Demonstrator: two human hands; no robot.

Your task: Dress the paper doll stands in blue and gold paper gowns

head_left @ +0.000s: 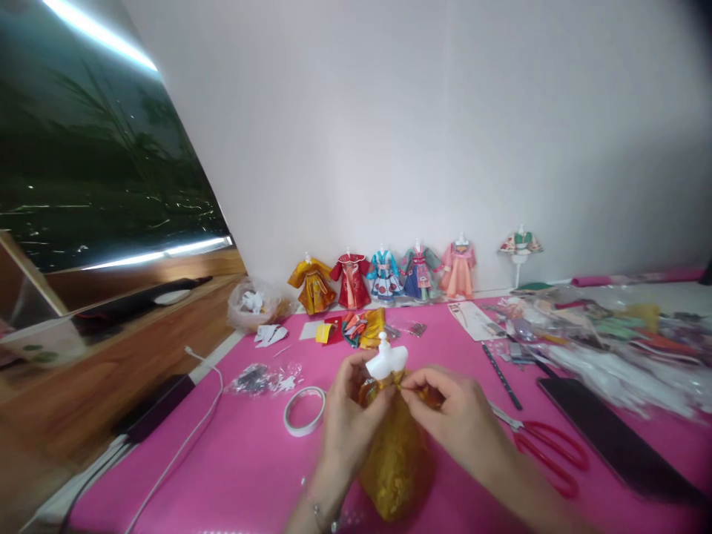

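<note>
Between my hands, over the front middle of the pink mat, is a small white doll bust form (pixel 388 361) wearing a golden-yellow doll dress (pixel 396 463). My left hand (pixel 356 408) is closed on the dress's waist from the left, its thumb pressed just below the white torso. From the right, my right hand (pixel 448 408) pinches the gold fabric at the same waist, thumb and forefinger together. The fingertips of both hands nearly meet there. The skirt hangs down toward me between my wrists. Fine detail at the pinch is blurred.
Several dressed doll forms (pixel 383 274) line the wall. A tape roll (pixel 305 411) lies left of my hands; red-handled scissors (pixel 550 452) and a black phone-like slab (pixel 612 437) lie right. Plastic bags (pixel 623 356) heap at the back right. A white cable (pixel 183 437) crosses the left edge.
</note>
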